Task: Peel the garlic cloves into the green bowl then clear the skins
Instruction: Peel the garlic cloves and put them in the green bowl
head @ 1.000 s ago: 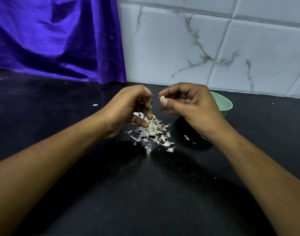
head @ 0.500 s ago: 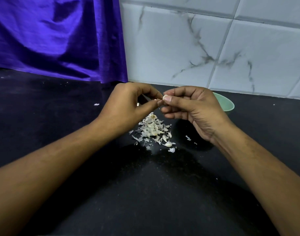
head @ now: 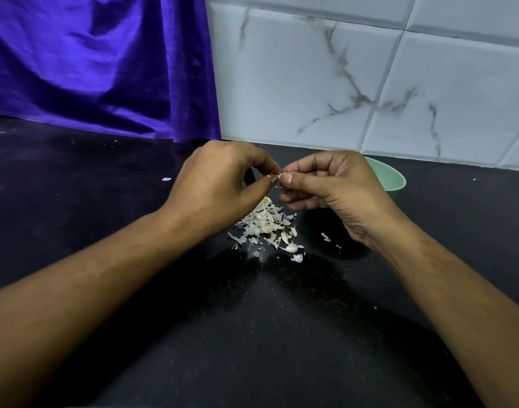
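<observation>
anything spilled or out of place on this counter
Only stray skins. The skin pile lies on the black counter below the left hand and right hand, which pinch a garlic clove. One flake lies apart to the left, two bits to the right. Nothing looks damaged.

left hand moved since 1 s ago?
Yes: the left hand moved its fingers up from the skin pile and right to the garlic clove in the right hand.
</observation>
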The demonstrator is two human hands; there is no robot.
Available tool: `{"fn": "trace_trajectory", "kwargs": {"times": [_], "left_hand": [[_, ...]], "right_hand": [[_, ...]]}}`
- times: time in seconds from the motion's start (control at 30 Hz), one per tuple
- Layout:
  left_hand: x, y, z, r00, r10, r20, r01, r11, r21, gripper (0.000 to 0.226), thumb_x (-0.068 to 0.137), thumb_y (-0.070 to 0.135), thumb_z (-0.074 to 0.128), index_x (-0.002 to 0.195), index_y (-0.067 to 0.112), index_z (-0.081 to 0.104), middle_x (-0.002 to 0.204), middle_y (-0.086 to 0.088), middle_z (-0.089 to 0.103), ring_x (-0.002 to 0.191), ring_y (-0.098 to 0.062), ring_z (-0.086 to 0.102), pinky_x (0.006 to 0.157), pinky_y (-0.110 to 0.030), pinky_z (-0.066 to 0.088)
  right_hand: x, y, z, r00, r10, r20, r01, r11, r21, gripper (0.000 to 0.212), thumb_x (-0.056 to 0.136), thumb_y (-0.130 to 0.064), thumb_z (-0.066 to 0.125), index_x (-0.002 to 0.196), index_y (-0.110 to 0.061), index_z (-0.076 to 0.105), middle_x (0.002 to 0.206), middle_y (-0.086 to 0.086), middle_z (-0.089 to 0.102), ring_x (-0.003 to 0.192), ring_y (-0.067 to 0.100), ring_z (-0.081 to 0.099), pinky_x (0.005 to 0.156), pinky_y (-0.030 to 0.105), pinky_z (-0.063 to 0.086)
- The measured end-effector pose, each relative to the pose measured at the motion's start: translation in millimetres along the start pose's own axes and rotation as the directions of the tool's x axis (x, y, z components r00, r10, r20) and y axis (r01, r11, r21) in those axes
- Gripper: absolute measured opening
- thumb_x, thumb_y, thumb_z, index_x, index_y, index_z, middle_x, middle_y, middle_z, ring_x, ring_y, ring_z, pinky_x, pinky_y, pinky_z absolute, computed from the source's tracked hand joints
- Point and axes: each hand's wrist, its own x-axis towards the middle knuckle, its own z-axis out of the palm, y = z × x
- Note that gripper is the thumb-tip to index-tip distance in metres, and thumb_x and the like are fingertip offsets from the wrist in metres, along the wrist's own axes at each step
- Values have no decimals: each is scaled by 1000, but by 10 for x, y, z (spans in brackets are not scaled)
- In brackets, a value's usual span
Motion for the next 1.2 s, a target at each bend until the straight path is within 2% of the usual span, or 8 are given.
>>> {"fn": "trace_trajectory", "kwargs": {"times": [0.23, 0.47, 0.63, 0.8, 0.93, 1.03, 1.2], "left_hand": [[-24, 84, -41, 999, 36, 35, -38, 997, 63, 21, 87, 39, 62, 94, 30, 79, 84, 16, 73, 75, -2, 68, 67, -38, 59], [-31, 67, -9, 999, -20, 45, 17, 998, 68, 23, 80, 44, 58, 84, 27, 74, 76, 11, 71, 74, -11, 68, 67, -39, 57], [-8, 39, 1, 995, -96, 9, 96, 995, -24, 26, 73, 48, 57, 77, 27, 71, 71, 11, 70, 69, -6, 66, 65, -37, 57], [4, 12, 6, 992, -116, 54, 123, 981, -153, 16, 76, 39, 66, 74, 24, 71, 71, 7, 72, 68, -8, 67, 61, -36, 55], [2, 20, 14, 992, -101, 69, 113, 973, -200, 15, 77, 34, 66, 76, 20, 72, 71, 4, 72, 68, -13, 67, 59, -34, 52], [-1, 21, 10, 993, -92, 73, 106, 970, -217, 14, 77, 31, 67, 76, 19, 72, 72, 3, 72, 69, -15, 67, 59, -29, 50], [3, 15, 12, 988, -123, 94, 144, 953, -266, 23, 72, 41, 64, 73, 20, 71, 72, 2, 72, 69, -14, 67, 60, -29, 50]], "right_hand": [[1, 33, 32, 1000, 9, -6, -8, 999, 36, 15, 83, -4, 78, 97, 0, 74, 87, 19, 78, 75, 26, 76, 78, 45, 63], [-13, 68, 80, 999, 36, 22, -38, 996, 75, 8, 87, -1, 74, 95, -1, 76, 85, 18, 77, 73, 23, 76, 71, 36, 65], [-4, 53, 61, 993, 72, 89, -83, 989, 119, 22, 88, -4, 73, 108, 5, 73, 96, 21, 77, 82, 25, 76, 73, 33, 65], [0, 48, 44, 988, 82, 132, -102, 983, 155, 41, 70, -9, 78, 108, 5, 72, 96, 21, 77, 82, 26, 77, 74, 33, 65], [11, 57, 31, 989, 76, 125, -94, 985, 146, 33, 72, -9, 78, 103, 2, 74, 90, 19, 77, 77, 24, 76, 73, 33, 65], [10, 64, 31, 992, 49, 120, -64, 990, 122, 26, 82, -3, 75, 106, 6, 72, 90, 19, 76, 75, 24, 76, 73, 35, 65], [3, 67, 36, 988, -59, 143, 63, 998, -21, 15, 92, 3, 69, 105, -2, 75, 94, 21, 77, 81, 27, 75, 79, 40, 64]]}}
